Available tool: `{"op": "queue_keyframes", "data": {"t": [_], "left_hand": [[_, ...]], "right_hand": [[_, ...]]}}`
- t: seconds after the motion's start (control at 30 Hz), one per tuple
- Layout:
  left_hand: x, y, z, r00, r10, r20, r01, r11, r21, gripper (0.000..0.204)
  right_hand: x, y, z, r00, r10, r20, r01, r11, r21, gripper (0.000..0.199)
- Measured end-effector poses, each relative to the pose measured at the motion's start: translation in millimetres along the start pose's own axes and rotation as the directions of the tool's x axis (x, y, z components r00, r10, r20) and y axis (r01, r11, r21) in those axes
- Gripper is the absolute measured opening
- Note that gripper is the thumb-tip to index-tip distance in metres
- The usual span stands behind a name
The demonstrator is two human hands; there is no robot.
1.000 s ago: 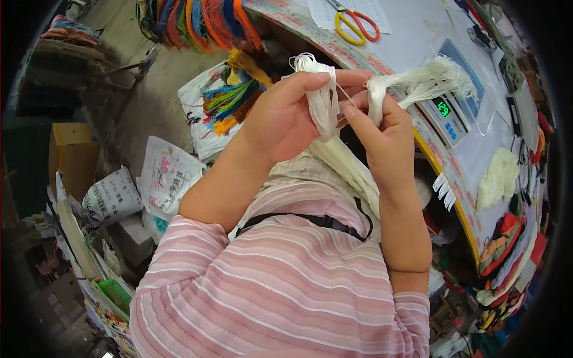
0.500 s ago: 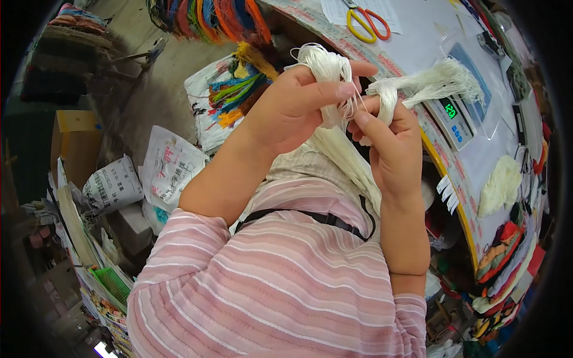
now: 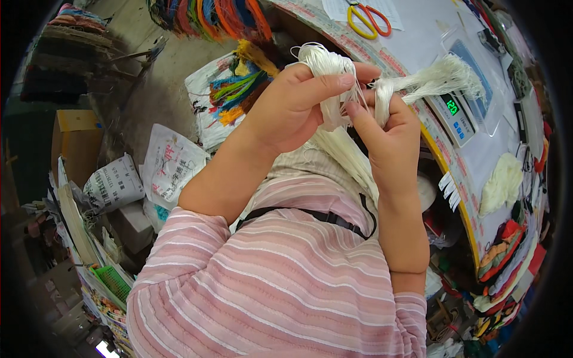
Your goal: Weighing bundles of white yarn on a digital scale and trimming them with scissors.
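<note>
My left hand (image 3: 304,98) is closed around a looped hank of white thread (image 3: 327,62), its thumb pressed on the strands. Loops stick up above the fingers, and a long white tail (image 3: 346,152) hangs below toward my lap. Close on the right, my right hand (image 3: 388,128) is closed too, with thumb and fingertips at the strands beside the left hand. Another bundle of white thread (image 3: 441,80) wraps over my right fingers, and its frayed end lies out over the digital scale (image 3: 452,119). My right fingertips are partly hidden by thread.
On the white table (image 3: 418,36) at right lie scissors (image 3: 369,21) with red and yellow handles and a pale thread clump (image 3: 501,184). Coloured thread bundles (image 3: 209,18) hang at the far edge. More coloured threads (image 3: 239,89) lie on a white sack. A cardboard box (image 3: 77,140) stands left.
My right hand has shifted slightly, its thumb now closer to the left hand's strands. The left hand keeps its hold on the white hank, nearly in place.
</note>
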State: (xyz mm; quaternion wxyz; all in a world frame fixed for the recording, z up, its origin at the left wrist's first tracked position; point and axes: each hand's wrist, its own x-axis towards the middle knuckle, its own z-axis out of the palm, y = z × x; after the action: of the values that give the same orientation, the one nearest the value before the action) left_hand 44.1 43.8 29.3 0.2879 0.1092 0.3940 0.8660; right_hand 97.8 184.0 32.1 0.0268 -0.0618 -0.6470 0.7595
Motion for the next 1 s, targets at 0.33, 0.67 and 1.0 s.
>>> {"op": "queue_keyframes", "data": {"t": [0.33, 0.67, 1.0], "left_hand": [[-1, 5, -9, 0.996, 0.03, 0.08, -0.036, 0.996, 0.086, 0.046], [0, 4, -11, 0.998, 0.021, 0.054, -0.025, 0.997, 0.075, 0.046], [1, 5, -11, 1.0, 0.02, 0.024, -0.022, 0.999, 0.045, 0.05]], "right_hand": [[-3, -3, -2, 0.999, 0.009, 0.04, -0.009, 1.0, -0.008, 0.011], [-1, -4, 2, 0.994, 0.104, 0.03, -0.107, 0.985, 0.136, 0.012], [0, 1, 2, 0.999, -0.017, -0.035, 0.013, 0.993, -0.118, 0.008]]}}
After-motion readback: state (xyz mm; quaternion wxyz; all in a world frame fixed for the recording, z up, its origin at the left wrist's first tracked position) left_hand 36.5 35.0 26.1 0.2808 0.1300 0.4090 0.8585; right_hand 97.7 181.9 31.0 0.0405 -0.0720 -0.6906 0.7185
